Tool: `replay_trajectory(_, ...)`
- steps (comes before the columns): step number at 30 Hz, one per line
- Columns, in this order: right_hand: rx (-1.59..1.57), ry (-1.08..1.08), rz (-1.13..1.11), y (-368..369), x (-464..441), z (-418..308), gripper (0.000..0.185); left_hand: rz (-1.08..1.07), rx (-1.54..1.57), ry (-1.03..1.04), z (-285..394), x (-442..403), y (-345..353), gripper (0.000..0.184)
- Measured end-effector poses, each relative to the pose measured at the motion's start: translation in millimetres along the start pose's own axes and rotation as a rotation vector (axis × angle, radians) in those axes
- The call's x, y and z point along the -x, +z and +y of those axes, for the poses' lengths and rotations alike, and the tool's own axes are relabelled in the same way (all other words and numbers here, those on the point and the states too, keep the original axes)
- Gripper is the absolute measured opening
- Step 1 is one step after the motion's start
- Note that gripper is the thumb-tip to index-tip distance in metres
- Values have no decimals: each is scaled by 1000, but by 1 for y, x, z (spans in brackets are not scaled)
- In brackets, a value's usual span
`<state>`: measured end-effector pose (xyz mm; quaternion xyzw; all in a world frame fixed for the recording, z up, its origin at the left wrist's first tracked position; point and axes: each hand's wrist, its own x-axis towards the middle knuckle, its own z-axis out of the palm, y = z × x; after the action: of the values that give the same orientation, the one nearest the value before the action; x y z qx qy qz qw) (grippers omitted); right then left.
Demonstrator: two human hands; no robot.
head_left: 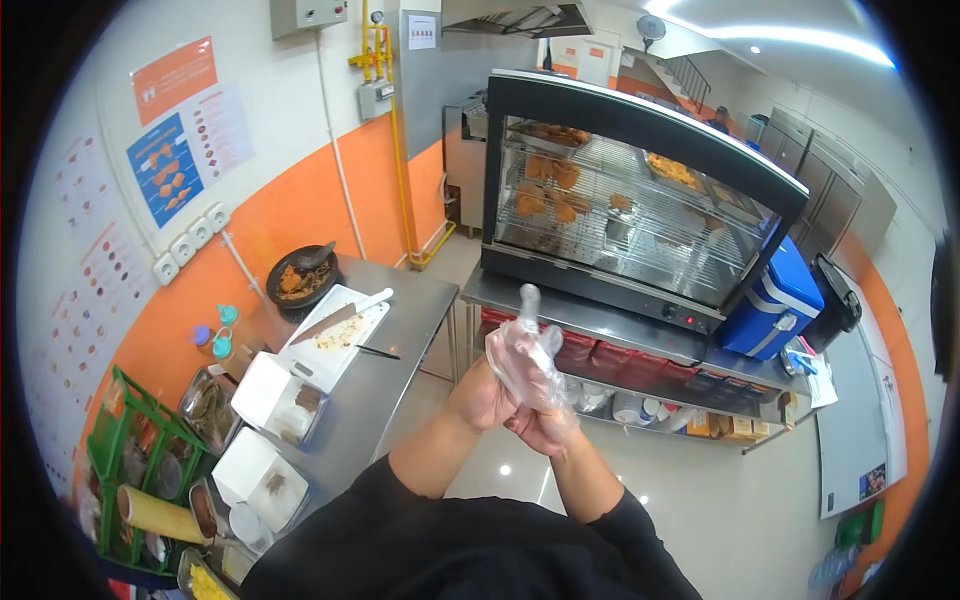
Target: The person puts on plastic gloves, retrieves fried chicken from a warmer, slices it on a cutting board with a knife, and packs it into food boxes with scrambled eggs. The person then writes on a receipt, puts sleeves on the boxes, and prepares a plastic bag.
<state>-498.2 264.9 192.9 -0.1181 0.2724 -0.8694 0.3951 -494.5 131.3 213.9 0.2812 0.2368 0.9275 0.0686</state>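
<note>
My hands are close together in front of me, in the middle of the head view. A clear, crinkled disposable plastic glove (522, 345) covers their upper part, with a fingertip of it pointing up. My left hand (484, 398) goes up into or behind the plastic, and its fingers are blurred by it. My right hand (545, 428) is pressed against the lower edge of the glove, fingers bent around the plastic. Which hand wears the glove is hard to make out.
A glass display warmer (620, 215) with fried food stands ahead on a steel counter. To the left, a steel table (400, 310) bears a white cutting board (350, 345) with a knife, a stone mortar (300, 280), white containers (258, 470) and a green rack (125, 435). A blue cooler (770, 300) stands right.
</note>
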Motion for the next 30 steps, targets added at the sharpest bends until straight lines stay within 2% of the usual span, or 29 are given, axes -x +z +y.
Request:
replay_trajectory(1,4,-5,11,-2,1,1,37,-188,109,-28,3,-7,0,75)
replay_trajectory(2,55,-24,29,-8,1,3,36,-59,-105,-74,8,2,4,75)
replay_trajectory(3,103,-44,45,-15,2,5,36,-64,-96,-78,12,1,13,75)
replay_trajectory(6,124,-40,108,-24,9,11,28,-193,217,-145,19,0,18,77)
replay_trajectory(8,136,-53,159,-21,15,18,24,-123,160,-107,23,0,22,74)
replay_trajectory(10,408,-489,429,-17,18,30,25,-37,58,-28,28,-2,27,65)
replay_trajectory(11,410,-490,429,-12,16,33,25,-39,59,-27,26,-2,24,65)
replay_trajectory(13,1116,-1346,451,4,18,36,33,-13,-164,164,19,-7,20,63)
replay_trajectory(14,1381,-1348,365,15,22,29,44,8,-214,202,19,-6,24,60)
replay_trajectory(15,1379,-1348,369,26,20,26,44,9,-214,198,18,-5,20,60)
replay_trajectory(17,1476,-1258,432,43,10,23,43,-8,-791,233,19,-1,9,61)
replay_trajectory(18,1624,-1244,388,40,8,18,36,-10,-794,233,16,-1,12,61)
replay_trajectory(20,1621,-1298,379,39,2,19,30,144,-366,253,9,-1,21,59)
replay_trajectory(21,1618,-1345,374,40,0,21,24,143,-371,260,12,1,17,59)
replay_trajectory(23,1639,-1354,327,40,-3,27,25,195,-113,127,17,7,4,58)
replay_trajectory(27,1676,-1334,253,45,-6,34,28,195,-81,100,30,-1,18,69)
replay_trajectory(29,1704,-1309,217,50,-6,34,28,-8,46,44,36,-1,13,86)
replay_trajectory(30,1734,-1284,180,51,-6,34,28,-5,44,46,37,-2,11,86)
